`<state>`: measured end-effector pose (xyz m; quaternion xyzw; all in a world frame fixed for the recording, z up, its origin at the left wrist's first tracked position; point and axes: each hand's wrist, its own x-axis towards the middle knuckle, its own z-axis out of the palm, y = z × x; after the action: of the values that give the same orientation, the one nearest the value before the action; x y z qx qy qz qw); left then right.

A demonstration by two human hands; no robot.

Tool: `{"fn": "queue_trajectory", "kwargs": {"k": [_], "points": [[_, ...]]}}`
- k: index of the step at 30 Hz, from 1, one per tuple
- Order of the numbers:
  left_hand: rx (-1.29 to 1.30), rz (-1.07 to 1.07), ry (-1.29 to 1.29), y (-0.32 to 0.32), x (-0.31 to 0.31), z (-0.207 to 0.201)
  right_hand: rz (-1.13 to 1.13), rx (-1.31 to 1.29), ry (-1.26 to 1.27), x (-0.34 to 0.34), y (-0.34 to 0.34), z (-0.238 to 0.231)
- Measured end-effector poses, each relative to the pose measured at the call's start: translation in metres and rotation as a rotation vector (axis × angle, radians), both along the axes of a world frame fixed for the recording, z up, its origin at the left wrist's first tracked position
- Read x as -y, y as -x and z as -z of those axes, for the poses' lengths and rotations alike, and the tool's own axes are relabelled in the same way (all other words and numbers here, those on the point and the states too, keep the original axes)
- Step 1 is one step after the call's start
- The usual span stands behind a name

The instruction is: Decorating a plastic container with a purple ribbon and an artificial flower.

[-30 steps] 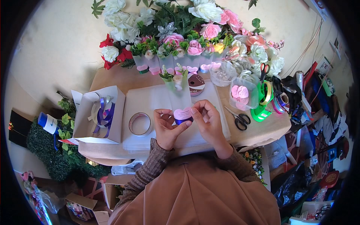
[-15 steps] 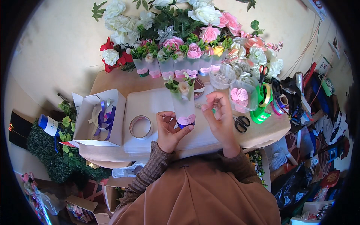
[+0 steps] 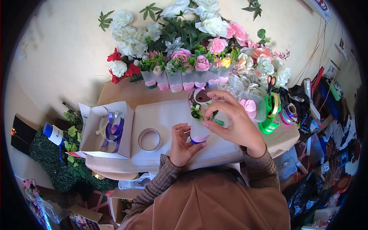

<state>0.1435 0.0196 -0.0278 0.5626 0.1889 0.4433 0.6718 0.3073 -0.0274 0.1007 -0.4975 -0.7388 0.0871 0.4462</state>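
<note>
A small bouquet [image 3: 198, 129] stands upright over the table, with green leaves, a whitish sleeve, a pink label and a purple-blue band at its base. My left hand [image 3: 183, 147] grips its lower part, thumb near the band and fingers behind. At its top, my right hand [image 3: 239, 124] has its thumb and bent fingers closed round the flower and the sleeve's upper right edge. Those fingers mostly hide the flower. A round brown-and-white piece [image 3: 200, 96] lies just behind the bouquet. Beside my right fingers is a small green item [image 3: 219, 122].
White sheets [image 3: 165, 115] cover the table's middle, with a tape roll [image 3: 149, 139] on them. Left stands an open white box [image 3: 128, 143] holding purple ribbon. Several similar bouquets [image 3: 175, 81] line the back. Right are a tub of pink labels [image 3: 249, 108] and a green tape dispenser [image 3: 270, 124].
My right hand has moved in to the top of the bouquet and closed there. The bouquet and my left hand sit lower and further right; the black-handled scissors are now hidden.
</note>
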Motion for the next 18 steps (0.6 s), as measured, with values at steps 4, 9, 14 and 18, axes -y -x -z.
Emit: {"fn": "queue_trajectory", "kwargs": {"k": [4,9,14,18], "points": [[-0.024,-0.020,0.002,0.001,-0.001,0.005,-0.063,0.093,0.017,-0.004,-0.002,-0.006],[-0.036,-0.079,0.026,0.001,-0.003,0.004,-0.149,0.076,0.127,-0.024,-0.001,-0.013],[0.020,-0.178,0.061,0.003,-0.002,-0.004,-0.181,0.079,0.147,-0.054,0.000,-0.016],[0.066,-0.219,0.090,0.004,-0.005,-0.003,-0.162,0.089,0.175,-0.072,0.005,-0.030]]}}
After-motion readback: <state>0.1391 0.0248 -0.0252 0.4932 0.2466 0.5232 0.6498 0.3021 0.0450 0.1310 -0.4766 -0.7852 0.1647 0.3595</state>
